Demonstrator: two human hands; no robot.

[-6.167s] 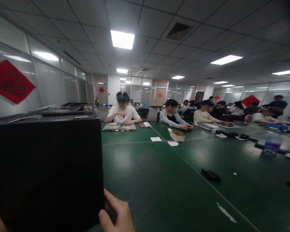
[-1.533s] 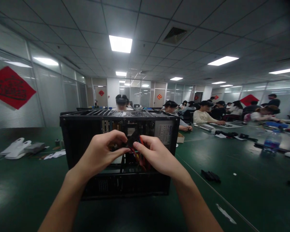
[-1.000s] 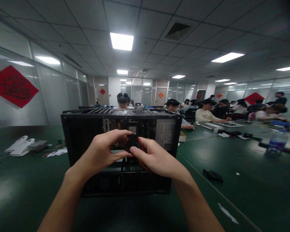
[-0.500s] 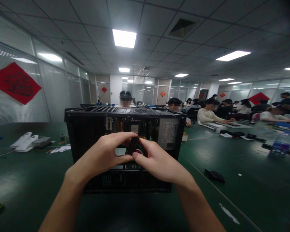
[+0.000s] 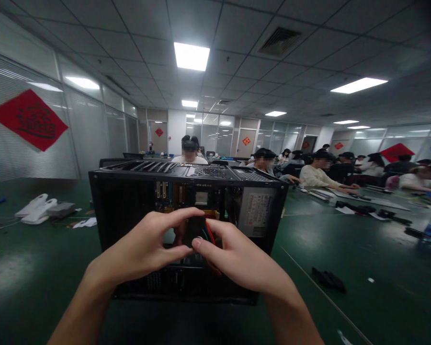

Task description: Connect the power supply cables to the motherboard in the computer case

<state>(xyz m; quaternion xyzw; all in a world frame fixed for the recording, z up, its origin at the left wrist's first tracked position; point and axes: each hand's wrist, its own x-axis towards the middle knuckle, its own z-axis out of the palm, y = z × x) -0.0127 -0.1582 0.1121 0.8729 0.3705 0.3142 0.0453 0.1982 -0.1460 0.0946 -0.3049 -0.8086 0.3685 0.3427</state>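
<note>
Clamps a black cable connector (image 5: 194, 231) in left grip (image 5: 147, 247) and right grip (image 5: 237, 258) together — holds it, with red and green wires (image 5: 210, 231), in front of the computer case (image 5: 187, 180), midway along its open side.

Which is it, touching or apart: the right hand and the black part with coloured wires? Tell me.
Touching. The head view shows it: the right hand has its thumb tip against the lower side of the black part, no gap showing.
</note>
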